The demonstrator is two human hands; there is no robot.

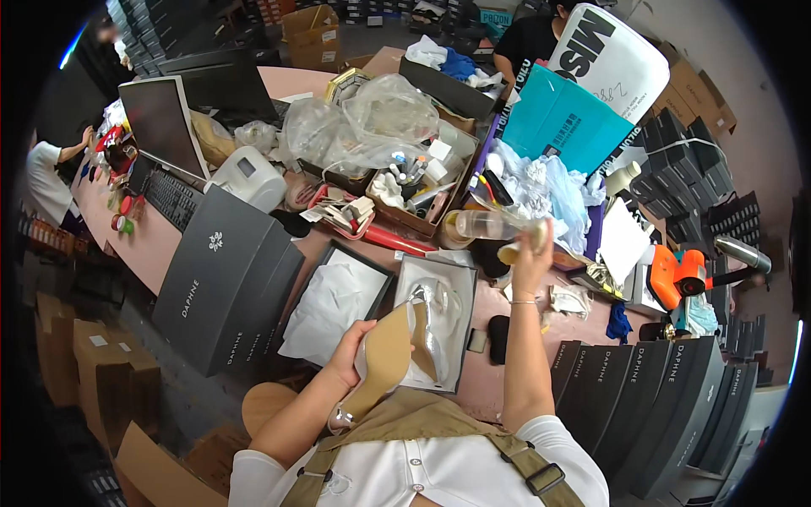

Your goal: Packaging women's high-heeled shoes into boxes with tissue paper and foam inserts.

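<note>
My left hand (pixel 348 355) is closed around a high-heeled shoe (pixel 384 355), its tan sole turned up and its shiny heel pointing toward me. Just beyond it, an open shoe box (pixel 463 291) holds another silvery shoe (pixel 422 338) with a tan sole, partly covered by the one in my hand. My right hand (pixel 532 258) is reached out over the far side of the table, fingers closed around a small pale yellowish thing, too blurred to name. Beside those fingers lies a clear plastic cup (pixel 483 225). White tissue paper (pixel 328 313) fills the dark box lid left of the shoe box.
Dark shoe boxes stand at the left (pixel 224 279) and in a row at the right (pixel 625 397). An orange heat gun-like tool (pixel 676 272) lies at the right. Bins of bottles and plastic bags (pixel 372 118) crowd the back. A monitor (pixel 165 127) stands at the far left.
</note>
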